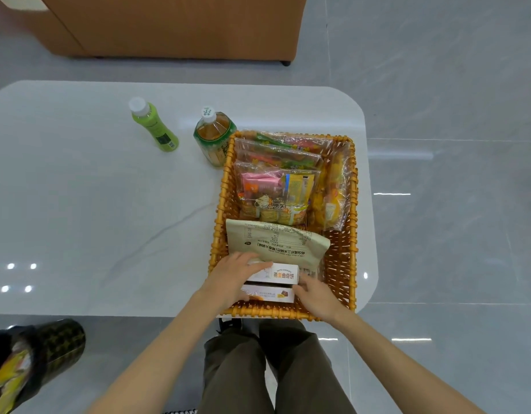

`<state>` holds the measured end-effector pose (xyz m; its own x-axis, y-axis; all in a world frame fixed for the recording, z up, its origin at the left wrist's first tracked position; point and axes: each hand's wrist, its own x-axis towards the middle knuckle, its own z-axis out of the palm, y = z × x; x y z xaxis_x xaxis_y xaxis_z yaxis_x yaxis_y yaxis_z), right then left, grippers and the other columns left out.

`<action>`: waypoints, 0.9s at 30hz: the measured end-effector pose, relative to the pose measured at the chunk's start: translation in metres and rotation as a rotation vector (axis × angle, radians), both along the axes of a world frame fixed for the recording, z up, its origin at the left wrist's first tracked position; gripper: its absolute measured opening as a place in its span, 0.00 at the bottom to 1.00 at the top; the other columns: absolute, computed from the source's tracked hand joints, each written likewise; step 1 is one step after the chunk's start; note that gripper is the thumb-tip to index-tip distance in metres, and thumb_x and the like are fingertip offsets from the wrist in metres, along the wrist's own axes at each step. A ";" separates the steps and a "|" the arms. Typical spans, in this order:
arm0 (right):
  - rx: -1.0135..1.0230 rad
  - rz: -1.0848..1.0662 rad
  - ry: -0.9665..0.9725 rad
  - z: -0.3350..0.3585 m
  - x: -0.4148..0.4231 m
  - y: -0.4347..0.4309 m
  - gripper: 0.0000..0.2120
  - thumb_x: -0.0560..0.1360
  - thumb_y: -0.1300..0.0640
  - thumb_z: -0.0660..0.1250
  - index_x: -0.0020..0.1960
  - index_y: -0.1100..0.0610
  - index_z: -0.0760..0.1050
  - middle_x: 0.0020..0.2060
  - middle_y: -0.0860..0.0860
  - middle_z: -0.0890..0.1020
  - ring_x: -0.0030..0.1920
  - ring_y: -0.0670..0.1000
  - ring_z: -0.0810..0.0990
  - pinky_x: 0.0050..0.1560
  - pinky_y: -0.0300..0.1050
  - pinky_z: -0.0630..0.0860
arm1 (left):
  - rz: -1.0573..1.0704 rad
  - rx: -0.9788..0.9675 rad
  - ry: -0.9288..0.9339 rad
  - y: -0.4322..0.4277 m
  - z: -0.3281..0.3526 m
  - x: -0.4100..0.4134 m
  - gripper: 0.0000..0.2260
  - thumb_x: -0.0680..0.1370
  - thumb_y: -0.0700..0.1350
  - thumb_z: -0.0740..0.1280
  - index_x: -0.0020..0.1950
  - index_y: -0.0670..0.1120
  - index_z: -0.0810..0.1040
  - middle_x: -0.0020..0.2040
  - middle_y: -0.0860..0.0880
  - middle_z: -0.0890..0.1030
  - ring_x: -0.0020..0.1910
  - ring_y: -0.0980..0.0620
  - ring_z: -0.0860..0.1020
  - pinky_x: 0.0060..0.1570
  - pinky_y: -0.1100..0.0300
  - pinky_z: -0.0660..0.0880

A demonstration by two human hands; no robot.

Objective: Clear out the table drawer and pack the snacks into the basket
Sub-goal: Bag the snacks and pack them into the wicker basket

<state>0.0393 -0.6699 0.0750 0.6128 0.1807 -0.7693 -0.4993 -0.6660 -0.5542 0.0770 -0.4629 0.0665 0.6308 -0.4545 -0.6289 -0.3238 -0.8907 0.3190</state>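
L hand & R hand grip cookie box in basket.

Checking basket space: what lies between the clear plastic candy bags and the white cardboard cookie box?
A beige printed snack pouch, right behind the white cardboard cookie box; head view.

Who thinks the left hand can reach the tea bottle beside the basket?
Probably yes: the left hand must first release its box, but the tea bottle stands exposed left of the basket.
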 end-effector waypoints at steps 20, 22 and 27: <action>-0.019 -0.176 -0.146 0.053 0.021 -0.033 0.13 0.81 0.57 0.58 0.63 0.52 0.75 0.63 0.51 0.77 0.57 0.49 0.78 0.49 0.37 0.76 | 0.356 -0.091 -0.116 0.001 0.046 -0.002 0.22 0.80 0.45 0.63 0.73 0.56 0.66 0.72 0.54 0.69 0.69 0.52 0.69 0.66 0.57 0.68; -0.025 -0.132 -0.211 0.071 0.024 -0.034 0.12 0.81 0.57 0.58 0.61 0.51 0.76 0.64 0.51 0.77 0.56 0.47 0.77 0.45 0.35 0.76 | 0.399 -0.087 -0.151 0.005 0.066 -0.002 0.19 0.81 0.47 0.62 0.71 0.57 0.68 0.70 0.54 0.72 0.65 0.52 0.72 0.61 0.57 0.72; -0.038 0.015 -0.345 0.112 0.032 -0.026 0.11 0.82 0.56 0.57 0.60 0.49 0.75 0.62 0.49 0.79 0.56 0.47 0.78 0.37 0.29 0.73 | 0.456 -0.103 -0.232 0.021 0.125 0.000 0.16 0.82 0.49 0.59 0.71 0.55 0.69 0.68 0.54 0.74 0.63 0.53 0.73 0.57 0.58 0.73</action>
<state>0.0712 -0.6961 0.1872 0.8357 0.1668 -0.5233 -0.2766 -0.6954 -0.6633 0.0770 -0.4416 0.1915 0.8966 -0.1533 -0.4155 0.0169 -0.9256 0.3780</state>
